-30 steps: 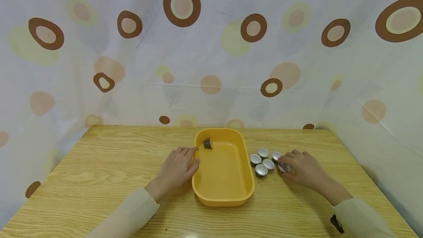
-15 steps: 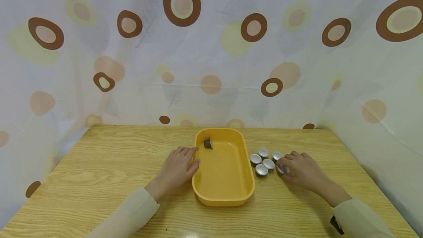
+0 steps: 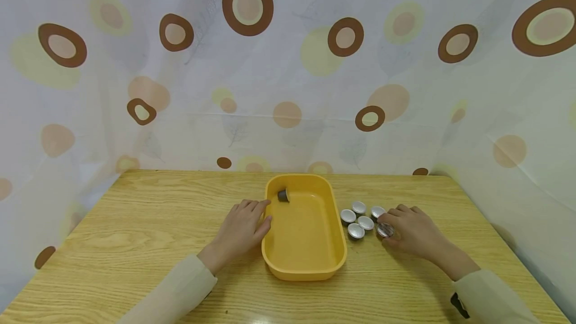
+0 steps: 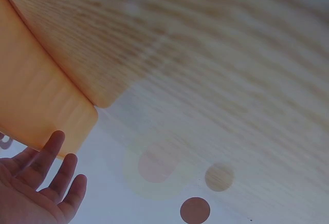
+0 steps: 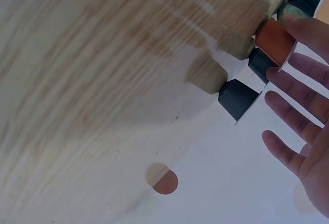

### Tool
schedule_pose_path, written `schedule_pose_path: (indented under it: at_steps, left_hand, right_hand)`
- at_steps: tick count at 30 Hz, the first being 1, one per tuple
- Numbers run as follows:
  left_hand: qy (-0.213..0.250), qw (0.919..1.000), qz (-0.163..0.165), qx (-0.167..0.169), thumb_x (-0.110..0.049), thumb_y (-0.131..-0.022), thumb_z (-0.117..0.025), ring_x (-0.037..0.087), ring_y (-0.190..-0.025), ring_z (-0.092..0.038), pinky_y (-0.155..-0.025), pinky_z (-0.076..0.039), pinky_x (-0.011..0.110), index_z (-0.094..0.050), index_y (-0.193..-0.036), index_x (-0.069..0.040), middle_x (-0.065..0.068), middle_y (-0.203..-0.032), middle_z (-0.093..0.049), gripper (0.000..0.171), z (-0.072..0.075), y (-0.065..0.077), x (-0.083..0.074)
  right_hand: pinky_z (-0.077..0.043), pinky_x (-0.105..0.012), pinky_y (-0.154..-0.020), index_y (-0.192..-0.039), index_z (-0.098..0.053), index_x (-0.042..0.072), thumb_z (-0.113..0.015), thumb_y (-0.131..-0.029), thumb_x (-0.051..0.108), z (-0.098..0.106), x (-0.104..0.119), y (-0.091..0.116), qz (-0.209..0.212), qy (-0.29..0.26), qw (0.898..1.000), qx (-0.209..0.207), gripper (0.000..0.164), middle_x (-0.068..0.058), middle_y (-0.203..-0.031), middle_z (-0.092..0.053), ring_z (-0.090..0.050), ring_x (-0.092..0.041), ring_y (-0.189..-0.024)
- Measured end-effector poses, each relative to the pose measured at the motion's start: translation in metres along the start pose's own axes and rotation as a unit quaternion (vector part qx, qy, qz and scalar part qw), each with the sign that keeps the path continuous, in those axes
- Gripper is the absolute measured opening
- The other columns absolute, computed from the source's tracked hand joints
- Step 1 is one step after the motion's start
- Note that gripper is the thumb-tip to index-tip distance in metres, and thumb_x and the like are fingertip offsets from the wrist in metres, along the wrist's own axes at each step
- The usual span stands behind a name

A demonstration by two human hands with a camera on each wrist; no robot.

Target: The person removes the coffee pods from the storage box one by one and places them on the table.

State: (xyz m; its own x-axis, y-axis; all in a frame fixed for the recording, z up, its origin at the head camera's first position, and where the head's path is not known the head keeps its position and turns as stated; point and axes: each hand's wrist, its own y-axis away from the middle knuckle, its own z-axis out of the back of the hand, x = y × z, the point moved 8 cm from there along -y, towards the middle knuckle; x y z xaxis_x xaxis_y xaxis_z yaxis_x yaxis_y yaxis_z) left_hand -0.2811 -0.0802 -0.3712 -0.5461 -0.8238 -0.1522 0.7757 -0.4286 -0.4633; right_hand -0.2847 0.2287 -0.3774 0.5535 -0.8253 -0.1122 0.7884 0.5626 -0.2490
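Observation:
My left hand (image 3: 243,226) rests at the left rim of a yellow plastic tub (image 3: 304,239), its index finger and thumb touching the edge. In the left wrist view the fingers (image 4: 62,175) are spread and fairly straight beside the tub wall. Inside the tub's far left corner, a dark coffee capsule (image 3: 283,195) lies on its side. My right hand (image 3: 416,229) pinches a foil-topped coffee capsule (image 3: 385,230) to the right of the tub. From the right wrist, this capsule shows an orange-brown body (image 5: 276,41), with thumb and index finger at it.
Several other capsules (image 3: 356,231) with silver lids stand in a cluster between the tub and my right hand; one dark capsule (image 5: 238,99) shows in the right wrist view. A patterned cloth (image 3: 288,64) hangs behind the wooden table (image 3: 180,214).
The capsule at my right fingers has shifted slightly left and toward me, and more of its lid shows. The left hand and the tub have stayed put.

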Motion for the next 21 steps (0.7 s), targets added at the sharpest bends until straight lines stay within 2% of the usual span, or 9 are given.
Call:
schedule_pose_path:
  at_steps: [14,21]
  left_hand:
    - [-0.007,1.0000,0.001,0.005,-0.032,-0.093,-0.046,0.023,-0.101,-0.057,-0.085,-0.047,0.040,-0.055,-0.123,-0.008,0.004,-0.105,-0.065,0.039,-0.001,0.000,0.001]
    - [-0.009,1.0000,-0.001,-0.003,-0.031,-0.093,-0.048,0.023,-0.100,-0.057,-0.084,-0.047,0.039,-0.055,-0.122,-0.008,0.004,-0.103,-0.065,0.038,0.000,0.000,0.000]
  right_hand:
    - [-0.049,-0.044,-0.073,-0.100,-0.066,0.014,-0.077,-0.066,0.036,0.006,0.005,-0.009,0.032,0.009,0.998,-0.044,0.041,0.000,-0.094,-0.066,-0.060,-0.020,-0.087]
    - [-0.049,-0.041,-0.071,-0.096,-0.066,0.015,-0.080,-0.064,0.032,0.011,0.011,-0.013,0.059,-0.004,0.994,-0.094,0.039,0.003,-0.091,-0.065,-0.058,-0.017,-0.085]
